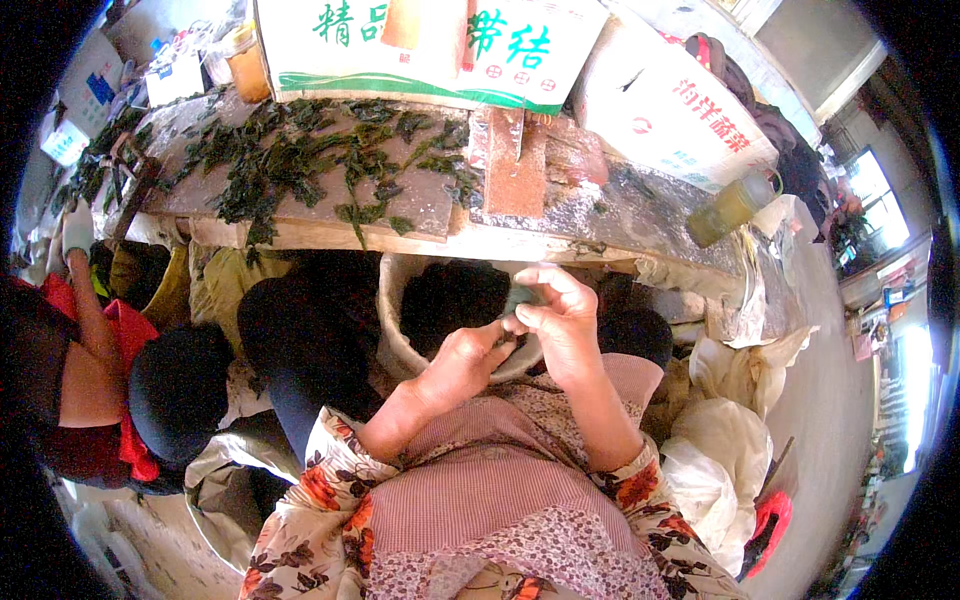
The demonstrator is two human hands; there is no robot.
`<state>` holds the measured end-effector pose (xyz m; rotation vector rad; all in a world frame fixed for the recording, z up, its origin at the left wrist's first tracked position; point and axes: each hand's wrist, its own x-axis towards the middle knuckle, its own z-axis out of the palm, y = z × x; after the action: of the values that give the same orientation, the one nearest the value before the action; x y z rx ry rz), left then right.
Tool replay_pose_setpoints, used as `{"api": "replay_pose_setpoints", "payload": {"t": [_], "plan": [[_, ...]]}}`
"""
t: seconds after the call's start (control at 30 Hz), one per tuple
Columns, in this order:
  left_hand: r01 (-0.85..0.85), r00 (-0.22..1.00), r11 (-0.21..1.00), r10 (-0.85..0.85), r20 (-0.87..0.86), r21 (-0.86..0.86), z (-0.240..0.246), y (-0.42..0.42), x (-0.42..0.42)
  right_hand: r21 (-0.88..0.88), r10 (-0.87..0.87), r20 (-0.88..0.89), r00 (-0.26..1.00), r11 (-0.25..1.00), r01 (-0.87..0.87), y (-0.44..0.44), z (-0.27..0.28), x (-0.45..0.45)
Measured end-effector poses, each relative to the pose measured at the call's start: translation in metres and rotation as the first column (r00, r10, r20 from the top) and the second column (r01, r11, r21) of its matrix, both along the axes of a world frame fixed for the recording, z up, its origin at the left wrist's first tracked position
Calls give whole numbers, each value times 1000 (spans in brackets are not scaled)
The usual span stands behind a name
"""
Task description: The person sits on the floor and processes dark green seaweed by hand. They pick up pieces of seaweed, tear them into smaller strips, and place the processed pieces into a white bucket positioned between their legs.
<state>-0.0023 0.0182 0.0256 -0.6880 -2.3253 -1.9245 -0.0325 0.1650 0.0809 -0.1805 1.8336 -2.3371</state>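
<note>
A small dark green piece of seaweed (519, 298) is pinched between the fingertips of my right hand (562, 311). My left hand (466, 358) meets it from below, with its fingers on the lower end of the piece. Both hands are above a pale round bucket (391, 330) between my knees, under the table's front edge. The dark mass inside the bucket is too shadowed to make out. Ahead, dark green seaweed strips (292, 161) lie spread over the worktable (420, 206), some hanging over its edge.
A metal blade (519, 135) stands upright at a brown block (514, 184). Printed cartons (442, 82) (675, 112) line the table's back. A bottle of yellowish liquid (727, 208) leans at right. Pale sacks (720, 450) lie beside me. At left works another person with a gloved hand (77, 229).
</note>
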Motion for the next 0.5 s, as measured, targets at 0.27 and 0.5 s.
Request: {"api": "replay_pose_setpoints", "payload": {"t": [0.27, 0.5], "plan": [[-151, 883, 498, -320, 343, 854, 21, -9, -14, 190, 411, 344, 845, 850, -491, 21, -33, 30], [-152, 897, 471, -303, 321, 869, 8, -11, -10, -588, 284, 334, 899, 808, -37, -7, -67, 28]]}}
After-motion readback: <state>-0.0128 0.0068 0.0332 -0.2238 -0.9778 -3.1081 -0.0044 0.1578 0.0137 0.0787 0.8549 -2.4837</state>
